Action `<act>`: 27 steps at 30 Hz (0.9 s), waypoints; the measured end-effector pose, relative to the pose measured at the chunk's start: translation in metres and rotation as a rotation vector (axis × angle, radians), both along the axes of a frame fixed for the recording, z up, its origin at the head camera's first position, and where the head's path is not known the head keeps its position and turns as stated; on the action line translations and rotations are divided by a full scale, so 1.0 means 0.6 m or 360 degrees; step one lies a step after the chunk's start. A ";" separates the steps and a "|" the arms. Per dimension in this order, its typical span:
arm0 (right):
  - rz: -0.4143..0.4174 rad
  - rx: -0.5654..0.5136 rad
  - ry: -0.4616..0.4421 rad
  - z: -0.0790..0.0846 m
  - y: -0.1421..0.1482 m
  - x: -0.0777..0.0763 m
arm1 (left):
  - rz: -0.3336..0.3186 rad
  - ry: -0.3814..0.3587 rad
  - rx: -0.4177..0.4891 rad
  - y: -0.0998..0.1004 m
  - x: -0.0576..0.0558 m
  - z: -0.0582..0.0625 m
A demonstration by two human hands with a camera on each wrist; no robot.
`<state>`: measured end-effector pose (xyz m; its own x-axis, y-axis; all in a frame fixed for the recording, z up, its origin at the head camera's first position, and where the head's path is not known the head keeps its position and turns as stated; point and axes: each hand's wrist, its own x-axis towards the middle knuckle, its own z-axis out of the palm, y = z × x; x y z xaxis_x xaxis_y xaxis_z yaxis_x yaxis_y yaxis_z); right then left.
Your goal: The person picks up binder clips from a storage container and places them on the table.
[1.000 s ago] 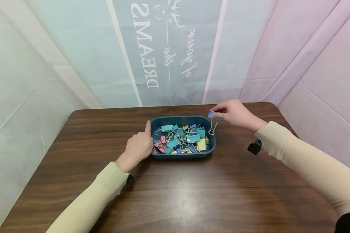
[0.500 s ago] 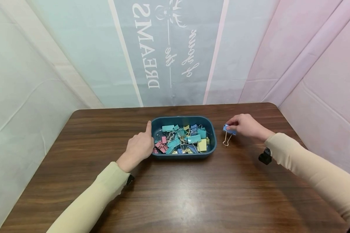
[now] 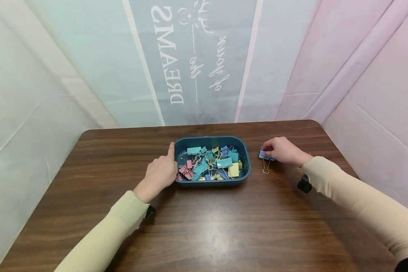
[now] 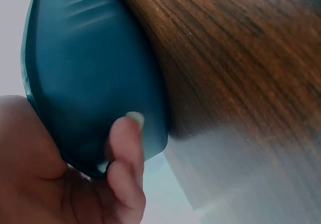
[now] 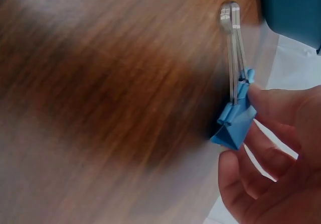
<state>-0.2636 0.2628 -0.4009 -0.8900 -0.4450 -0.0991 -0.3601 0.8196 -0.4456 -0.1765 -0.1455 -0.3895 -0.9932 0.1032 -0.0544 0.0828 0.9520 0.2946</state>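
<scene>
Hands, two in number: the left hand (image 3: pixel 158 172) is curled over the left end of the box (image 3: pixel 214 183), index finger straight along the rim and other fingers bent against the outer wall, thus holding that end; the right hand (image 3: pixel 283 152), to the right of the box, pinches one blue clip (image 5: pixel 238 123) between thumb and nearly closed fingers. Remaining items, in descending size: one printed backdrop (image 3: pixel 197 56) stands behind the box; one wooden table (image 3: pixel 214 230) extends beneath it; and one box, dark teal, contains a heap of binder clips. Overlap prevents an exact count, but at least four teal clips (image 3: pixel 224 162), two yellow clips (image 3: pixel 233 169), two pink clips (image 3: pixel 186 172) and two small blue ones (image 3: pixel 225 150) can be told apart inside the box. The single held clip, near the box's right end but apart from it, shows two wire handles (image 5: pixel 232 43); contact with the table cannot be confirmed. The step in hand appears to be placing this clip beside the box. The next move would call for a steady lowering, if needed, and a gentle release, the left hand bracing the box.
</scene>
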 end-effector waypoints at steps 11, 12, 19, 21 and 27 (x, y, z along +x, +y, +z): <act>0.0051 0.0084 0.0089 0.034 -0.029 -0.006 | -0.0061 0.0010 0.0092 -0.001 -0.003 -0.002; 0.0059 0.0076 0.0099 0.039 -0.036 -0.006 | -0.0060 0.0009 0.0092 -0.001 -0.002 -0.002; 0.0160 -0.0016 0.0182 0.076 -0.097 0.000 | -0.0053 0.0001 0.0095 -0.004 -0.002 -0.002; 0.0211 -0.0030 0.0196 0.086 -0.120 0.005 | -0.0054 0.0002 0.0094 -0.004 -0.003 -0.002; 0.0358 -0.0034 0.0260 0.108 -0.181 0.018 | -0.0039 -0.0009 0.0098 -0.004 -0.005 -0.004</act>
